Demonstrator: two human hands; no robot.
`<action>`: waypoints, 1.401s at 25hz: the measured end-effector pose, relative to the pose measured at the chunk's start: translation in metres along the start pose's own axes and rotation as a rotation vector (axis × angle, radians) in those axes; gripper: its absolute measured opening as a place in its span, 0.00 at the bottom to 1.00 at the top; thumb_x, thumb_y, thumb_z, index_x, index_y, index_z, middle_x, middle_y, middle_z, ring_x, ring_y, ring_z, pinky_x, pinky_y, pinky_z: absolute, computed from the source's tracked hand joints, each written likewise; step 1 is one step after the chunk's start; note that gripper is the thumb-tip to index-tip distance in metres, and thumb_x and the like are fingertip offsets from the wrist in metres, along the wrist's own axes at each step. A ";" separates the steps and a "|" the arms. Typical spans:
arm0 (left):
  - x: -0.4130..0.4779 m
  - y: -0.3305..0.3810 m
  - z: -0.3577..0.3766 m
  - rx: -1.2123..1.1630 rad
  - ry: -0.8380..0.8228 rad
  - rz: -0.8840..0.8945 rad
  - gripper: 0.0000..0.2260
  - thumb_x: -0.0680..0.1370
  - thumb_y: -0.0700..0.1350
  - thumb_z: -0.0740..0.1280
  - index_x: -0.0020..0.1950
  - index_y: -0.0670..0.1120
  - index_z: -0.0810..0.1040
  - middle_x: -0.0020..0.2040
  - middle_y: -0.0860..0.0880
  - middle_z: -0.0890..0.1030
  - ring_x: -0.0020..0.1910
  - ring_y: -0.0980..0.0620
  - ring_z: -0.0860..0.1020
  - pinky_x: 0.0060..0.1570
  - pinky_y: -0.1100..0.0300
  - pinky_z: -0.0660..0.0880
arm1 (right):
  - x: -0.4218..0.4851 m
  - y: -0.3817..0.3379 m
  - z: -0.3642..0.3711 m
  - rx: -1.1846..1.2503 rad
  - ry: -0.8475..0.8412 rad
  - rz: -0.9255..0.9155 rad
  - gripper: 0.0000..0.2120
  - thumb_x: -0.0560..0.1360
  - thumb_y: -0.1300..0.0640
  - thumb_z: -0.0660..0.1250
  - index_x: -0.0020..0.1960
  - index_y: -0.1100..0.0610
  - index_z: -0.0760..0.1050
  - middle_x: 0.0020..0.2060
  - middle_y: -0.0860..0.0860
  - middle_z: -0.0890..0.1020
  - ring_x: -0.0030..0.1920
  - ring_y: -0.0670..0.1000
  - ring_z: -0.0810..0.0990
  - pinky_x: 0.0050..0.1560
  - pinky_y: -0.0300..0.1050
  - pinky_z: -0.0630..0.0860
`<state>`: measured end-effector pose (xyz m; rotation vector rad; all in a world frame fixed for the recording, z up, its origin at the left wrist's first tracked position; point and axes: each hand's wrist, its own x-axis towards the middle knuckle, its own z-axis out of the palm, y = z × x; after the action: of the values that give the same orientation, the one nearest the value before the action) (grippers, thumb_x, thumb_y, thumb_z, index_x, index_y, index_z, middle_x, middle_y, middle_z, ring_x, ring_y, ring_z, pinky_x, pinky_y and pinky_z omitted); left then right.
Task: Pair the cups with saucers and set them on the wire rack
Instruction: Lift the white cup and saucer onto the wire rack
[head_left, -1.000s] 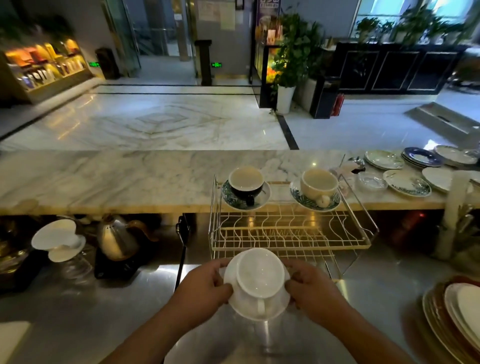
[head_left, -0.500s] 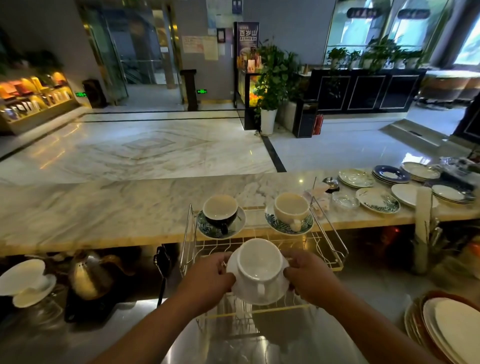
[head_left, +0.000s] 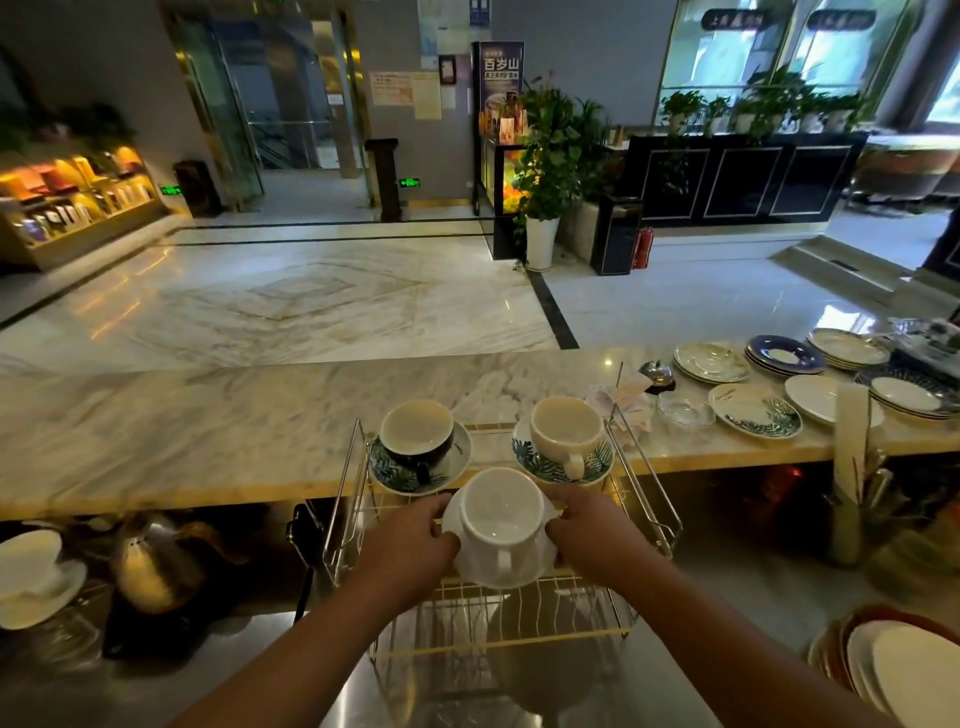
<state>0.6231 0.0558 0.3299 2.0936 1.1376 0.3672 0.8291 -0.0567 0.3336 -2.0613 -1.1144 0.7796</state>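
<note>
A white cup (head_left: 500, 514) sits on a white saucer (head_left: 519, 574), its handle toward me. My left hand (head_left: 413, 540) grips the saucer's left edge and my right hand (head_left: 584, 527) grips its right edge, holding the pair over the middle of the gold wire rack (head_left: 498, 618). At the rack's far end stand a dark cup (head_left: 415, 434) on a leaf-patterned saucer (head_left: 397, 475) at left and a cream cup (head_left: 566, 428) on a leaf-patterned saucer (head_left: 597, 465) at right.
Several loose saucers and plates (head_left: 756, 410) lie on the marble counter (head_left: 208, 415) to the right, beside a glass ashtray (head_left: 684, 409). A plate stack (head_left: 904, 670) sits at lower right. A metal kettle (head_left: 156, 564) and a white cup on a saucer (head_left: 31, 571) are lower left.
Both hands have carried the white cup and saucer forward, from in front of the rack to over its middle, close to the two pairs at the far end.
</note>
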 end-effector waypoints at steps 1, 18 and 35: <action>0.003 0.000 0.002 0.004 0.003 -0.004 0.23 0.76 0.46 0.69 0.70 0.62 0.75 0.41 0.58 0.82 0.41 0.58 0.81 0.37 0.59 0.74 | 0.004 0.002 -0.001 -0.012 0.000 -0.001 0.22 0.73 0.62 0.66 0.64 0.45 0.78 0.42 0.46 0.85 0.41 0.48 0.85 0.42 0.52 0.86; 0.018 -0.009 0.015 0.057 0.041 0.003 0.24 0.76 0.46 0.69 0.70 0.62 0.76 0.33 0.60 0.78 0.37 0.60 0.78 0.35 0.59 0.71 | 0.033 0.025 0.010 -0.061 -0.008 -0.013 0.24 0.69 0.59 0.66 0.63 0.40 0.78 0.32 0.35 0.82 0.35 0.39 0.82 0.28 0.33 0.76; -0.061 -0.048 0.026 0.522 0.065 0.480 0.35 0.78 0.71 0.58 0.81 0.54 0.64 0.82 0.53 0.60 0.79 0.53 0.60 0.72 0.53 0.57 | -0.074 0.042 0.026 -0.661 -0.028 -0.402 0.31 0.82 0.42 0.52 0.81 0.46 0.46 0.81 0.44 0.47 0.79 0.44 0.42 0.75 0.41 0.47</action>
<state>0.5730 0.0109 0.2830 2.8433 0.8077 0.3896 0.7952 -0.1316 0.2995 -2.2074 -1.9156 0.2494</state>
